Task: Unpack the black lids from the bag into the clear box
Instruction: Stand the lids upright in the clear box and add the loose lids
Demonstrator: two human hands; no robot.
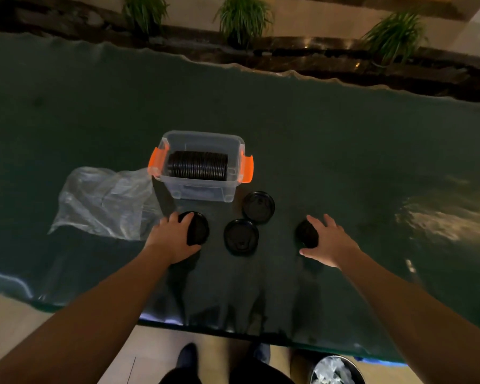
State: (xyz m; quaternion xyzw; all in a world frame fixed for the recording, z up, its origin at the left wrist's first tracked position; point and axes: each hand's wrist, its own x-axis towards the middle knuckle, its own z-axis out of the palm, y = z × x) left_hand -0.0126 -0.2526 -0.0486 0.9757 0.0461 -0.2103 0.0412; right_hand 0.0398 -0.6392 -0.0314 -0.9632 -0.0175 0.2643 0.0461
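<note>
A clear box with orange latches stands mid-table and holds a row of black lids on edge. An empty-looking clear plastic bag lies to its left. Two black lids lie flat in front of the box, one near its right corner and one closer to me. My left hand grips a black lid on the table. My right hand curls its fingers around another black lid, which it partly hides.
The table wears a dark green glossy cover with a rippled far edge. Potted plants line a ledge beyond it. A bin with a plastic liner stands on the floor at my right foot.
</note>
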